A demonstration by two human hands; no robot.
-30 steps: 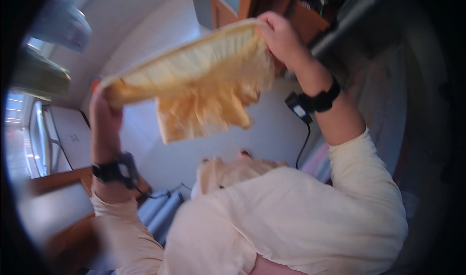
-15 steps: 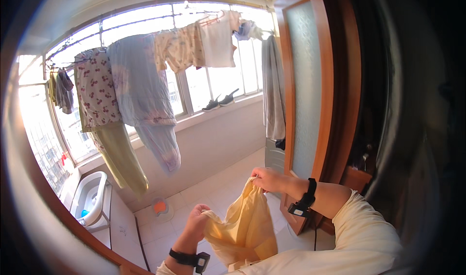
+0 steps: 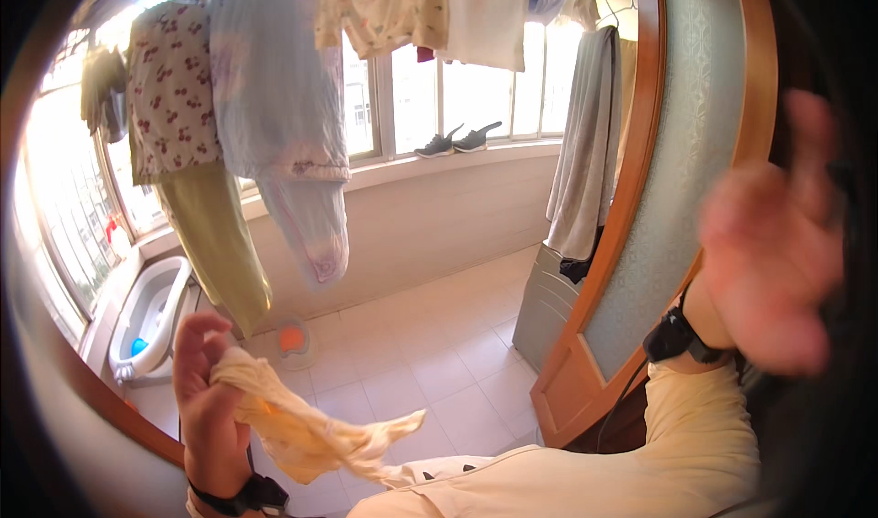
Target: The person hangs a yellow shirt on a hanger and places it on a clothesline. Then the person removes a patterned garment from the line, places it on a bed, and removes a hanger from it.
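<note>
A yellow cloth garment (image 3: pixel 306 427) hangs from my left hand (image 3: pixel 206 390), its top caught between thumb and fingers and its loose end trailing right in front of my body. What kind of garment it is cannot be made out. My right hand (image 3: pixel 773 253) is raised at the right, close to the camera and smeared by motion. Its fingers are spread apart and nothing is in it. Behind that hand stands the frosted glass door (image 3: pixel 690 143) with its wooden frame.
Overhead hang cherry-print clothing (image 3: pixel 174 97), pale blue trousers (image 3: pixel 279 97), a patterned top (image 3: pixel 380 15) and a grey towel (image 3: pixel 585 143). Black shoes (image 3: pixel 457 141) stand on the windowsill. At left is a white basin (image 3: pixel 123 326); an orange-and-white tub (image 3: pixel 293 341) sits on the tiled floor.
My right hand has let go of the yellow garment and swung up to the right. The left hand has carried the garment leftward, where it now hangs bunched. The view has shifted too.
</note>
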